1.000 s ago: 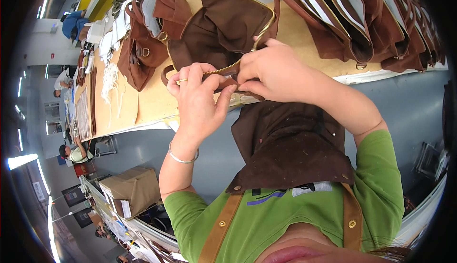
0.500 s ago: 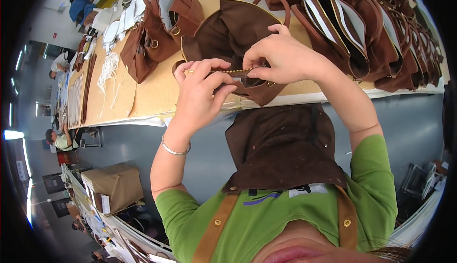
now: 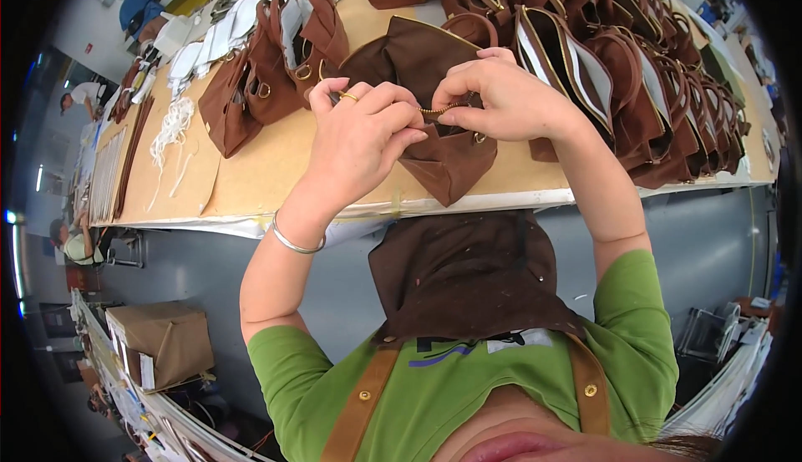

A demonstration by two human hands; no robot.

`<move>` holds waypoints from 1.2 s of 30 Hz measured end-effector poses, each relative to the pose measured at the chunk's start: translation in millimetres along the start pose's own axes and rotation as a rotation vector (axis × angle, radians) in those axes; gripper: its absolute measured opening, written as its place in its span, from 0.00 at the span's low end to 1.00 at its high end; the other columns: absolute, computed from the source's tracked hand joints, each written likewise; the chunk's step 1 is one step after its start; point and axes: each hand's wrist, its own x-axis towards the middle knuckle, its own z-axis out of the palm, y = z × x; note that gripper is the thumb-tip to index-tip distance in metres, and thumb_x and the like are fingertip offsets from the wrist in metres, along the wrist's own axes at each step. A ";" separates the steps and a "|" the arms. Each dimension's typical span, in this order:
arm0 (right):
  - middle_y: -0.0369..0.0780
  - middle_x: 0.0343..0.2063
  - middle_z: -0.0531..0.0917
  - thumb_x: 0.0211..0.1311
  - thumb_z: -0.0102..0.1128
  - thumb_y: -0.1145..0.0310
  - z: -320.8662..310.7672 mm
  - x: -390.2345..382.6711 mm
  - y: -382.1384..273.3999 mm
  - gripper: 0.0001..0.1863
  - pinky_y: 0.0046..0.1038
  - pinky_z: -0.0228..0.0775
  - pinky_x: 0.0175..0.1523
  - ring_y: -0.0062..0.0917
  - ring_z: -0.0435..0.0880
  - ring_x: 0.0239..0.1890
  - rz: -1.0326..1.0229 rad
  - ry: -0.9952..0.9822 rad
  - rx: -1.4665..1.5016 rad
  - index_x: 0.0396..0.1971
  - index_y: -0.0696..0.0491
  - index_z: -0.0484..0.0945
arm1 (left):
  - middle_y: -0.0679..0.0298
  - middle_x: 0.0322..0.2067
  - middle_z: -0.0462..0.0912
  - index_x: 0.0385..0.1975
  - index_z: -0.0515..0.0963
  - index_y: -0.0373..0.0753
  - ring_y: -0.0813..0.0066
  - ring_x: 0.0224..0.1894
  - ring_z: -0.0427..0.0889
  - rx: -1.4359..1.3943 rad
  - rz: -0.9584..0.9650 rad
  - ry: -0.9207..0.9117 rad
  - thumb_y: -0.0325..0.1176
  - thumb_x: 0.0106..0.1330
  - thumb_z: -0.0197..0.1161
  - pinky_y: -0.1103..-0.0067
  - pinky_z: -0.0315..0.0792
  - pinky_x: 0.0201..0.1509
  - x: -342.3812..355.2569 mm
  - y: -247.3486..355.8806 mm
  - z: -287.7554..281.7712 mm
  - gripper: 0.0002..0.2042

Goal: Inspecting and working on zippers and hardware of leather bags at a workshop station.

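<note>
Bag (image 3: 447, 157) at the bench (image 3: 276, 161) front edge, brown, mouth up. Left hand (image 3: 361, 140) and right hand (image 3: 505, 99) pinch its gold zipper (image 3: 441, 109), which runs left to right between them; both sets of fingers are closed narrowly on it. More bags (image 3: 660, 78) stand to the right.

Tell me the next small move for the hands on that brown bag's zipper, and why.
Probably draw the right hand a little further along the zipper, the left hand bracing. Both hands pinch the gold zipper at the mouth of the brown bag, which lies on the table near its front edge, and only a short stretch of it shows between the fingertips. Whether it is closing or opening cannot be told.
</note>
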 end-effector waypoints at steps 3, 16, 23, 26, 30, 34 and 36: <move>0.34 0.22 0.82 0.57 0.61 0.63 -5.2 -1.1 2.4 0.08 0.38 0.50 0.62 0.26 0.79 0.31 0.017 0.005 -0.013 0.31 0.50 0.83 | 0.77 0.35 0.79 0.28 0.79 0.46 0.75 0.35 0.75 0.043 0.026 -0.025 0.35 0.56 0.68 0.67 0.55 0.57 4.7 3.0 -2.5 0.05; 0.33 0.25 0.79 0.54 0.62 0.65 3.1 -4.8 10.1 0.05 0.35 0.50 0.62 0.24 0.77 0.33 0.029 -0.035 -0.045 0.28 0.50 0.81 | 0.75 0.44 0.79 0.27 0.76 0.46 0.76 0.45 0.76 0.140 0.007 -0.037 0.34 0.54 0.69 0.63 0.54 0.58 -9.9 0.4 2.1 0.07; 0.34 0.25 0.79 0.54 0.62 0.65 15.3 -8.0 11.1 0.05 0.38 0.50 0.62 0.26 0.77 0.36 0.038 -0.021 -0.039 0.28 0.50 0.80 | 0.75 0.43 0.80 0.28 0.76 0.45 0.74 0.44 0.77 0.043 -0.034 -0.055 0.32 0.56 0.67 0.66 0.54 0.58 -9.2 12.3 9.4 0.06; 0.34 0.25 0.78 0.55 0.62 0.66 19.0 -9.3 11.7 0.05 0.39 0.50 0.63 0.26 0.77 0.38 0.032 -0.028 -0.019 0.29 0.50 0.80 | 0.75 0.41 0.81 0.28 0.76 0.45 0.74 0.41 0.78 0.083 0.034 -0.061 0.33 0.55 0.68 0.67 0.55 0.58 -12.0 7.3 16.9 0.06; 0.32 0.26 0.78 0.57 0.62 0.66 23.5 -11.5 15.9 0.04 0.41 0.47 0.65 0.26 0.78 0.39 -0.056 -0.029 -0.017 0.30 0.49 0.81 | 0.75 0.40 0.81 0.28 0.76 0.45 0.74 0.38 0.77 0.059 0.009 -0.068 0.33 0.54 0.69 0.67 0.55 0.58 -9.9 9.1 15.3 0.07; 0.32 0.26 0.78 0.58 0.61 0.67 27.0 -12.4 21.0 0.04 0.42 0.45 0.67 0.25 0.78 0.38 -0.030 -0.037 0.040 0.31 0.48 0.81 | 0.74 0.38 0.81 0.28 0.77 0.45 0.74 0.39 0.77 0.024 -0.046 -0.133 0.33 0.55 0.68 0.67 0.55 0.59 -5.0 16.0 11.4 0.06; 0.31 0.27 0.79 0.58 0.61 0.66 27.4 -13.7 22.7 0.04 0.42 0.44 0.67 0.24 0.78 0.39 -0.029 -0.033 0.081 0.32 0.48 0.81 | 0.74 0.37 0.81 0.27 0.77 0.45 0.74 0.40 0.78 0.023 -0.046 -0.125 0.32 0.56 0.68 0.66 0.55 0.59 -4.3 17.1 12.9 0.05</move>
